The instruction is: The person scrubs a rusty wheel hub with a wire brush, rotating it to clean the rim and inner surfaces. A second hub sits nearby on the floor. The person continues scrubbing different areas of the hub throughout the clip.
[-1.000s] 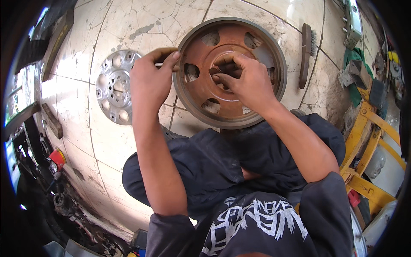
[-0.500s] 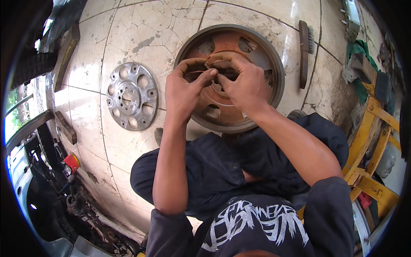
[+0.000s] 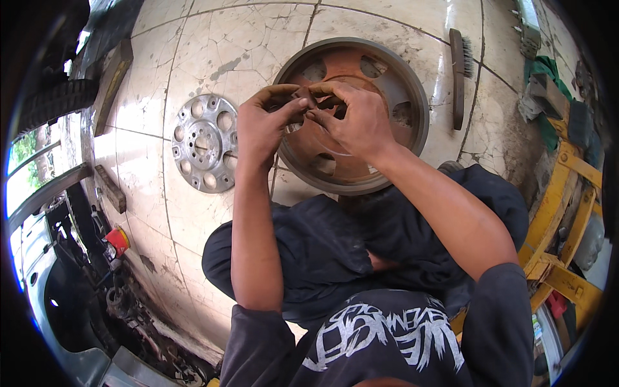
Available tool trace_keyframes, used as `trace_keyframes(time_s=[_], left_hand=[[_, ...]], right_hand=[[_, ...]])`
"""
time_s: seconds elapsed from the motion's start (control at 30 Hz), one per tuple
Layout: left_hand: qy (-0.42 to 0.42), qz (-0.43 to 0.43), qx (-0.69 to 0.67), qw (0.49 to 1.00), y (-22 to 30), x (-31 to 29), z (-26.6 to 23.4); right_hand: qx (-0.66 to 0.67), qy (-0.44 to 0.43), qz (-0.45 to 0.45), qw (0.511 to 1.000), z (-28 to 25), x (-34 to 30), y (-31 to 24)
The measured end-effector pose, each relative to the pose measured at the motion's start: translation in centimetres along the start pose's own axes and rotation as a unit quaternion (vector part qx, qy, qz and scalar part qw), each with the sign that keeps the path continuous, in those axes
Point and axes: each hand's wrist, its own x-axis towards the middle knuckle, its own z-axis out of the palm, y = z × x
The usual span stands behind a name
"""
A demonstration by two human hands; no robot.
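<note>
Both hands meet above the near-left part of a large rusty wheel-like metal disc (image 3: 335,174), which has a dark rim and several openings. Between the fingertips is a small flat brown piece (image 3: 305,98), which looks bent or folded; its kind is unclear. My left hand (image 3: 261,126) pinches it from the left with thumb and fingers. From the right, my right hand (image 3: 361,119) grips it the same way, thumb below and fingers curled over. To the left of the wheel, a silvery round metal plate with holes (image 3: 205,143) lies flat on the floor.
A wire brush with a wooden handle (image 3: 458,80) lies right of the wheel. Wooden blocks (image 3: 111,188) and a red container (image 3: 117,242) stand at the left, beside vehicle parts. A yellow metal frame (image 3: 554,213) and green cloth (image 3: 545,71) are at the right.
Both hands have shifted slightly left, and the right thumb has drawn away from the left one. The brown piece now shows more plainly between the fingers. The view has shifted a little.
</note>
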Motion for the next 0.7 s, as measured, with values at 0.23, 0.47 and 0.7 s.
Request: trace_keyframes(time_s=[0.23,0.47,0.7], left_hand=[[-0.016,-0.029,-0.020,0.999,0.6,-0.1,1.1],[0.007,-0.006,0.007,1.000,0.1,0.1,0.9],[-0.027,0.007,-0.050,0.998,0.0,0.2,1.0]], right_hand=[[-0.004,0.011,-0.021,1.000,-0.2,0.0,0.7],[0.019,-0.011,0.036,0.999,-0.7,0.3,0.2],[0.205,-0.057,0.138,0.967,-1.2,1.3,0.7]])
